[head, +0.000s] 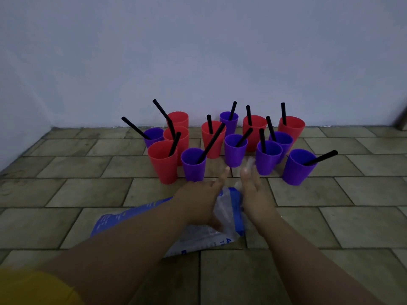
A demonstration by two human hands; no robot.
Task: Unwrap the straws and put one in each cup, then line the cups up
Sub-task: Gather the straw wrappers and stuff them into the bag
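Several red and purple cups stand clustered on the tiled floor by the wall, from a red cup (163, 164) at front left to a purple cup (297, 169) at front right. Each visible cup holds a black straw (322, 158), most of them leaning. My left hand (201, 198) reaches forward with its fingers stretched and holds nothing, stopping just short of a purple cup (193, 167). My right hand (253, 190) is beside it, and a blurred clear wrapper (250, 162) sticks up from its fingertips.
A blue and clear plastic bag (230, 213) lies on the floor under both wrists. The pale wall (198, 62) stands right behind the cups. Tiled floor (352, 216) spreads to both sides. A yellow sleeve (33, 289) shows at bottom left.
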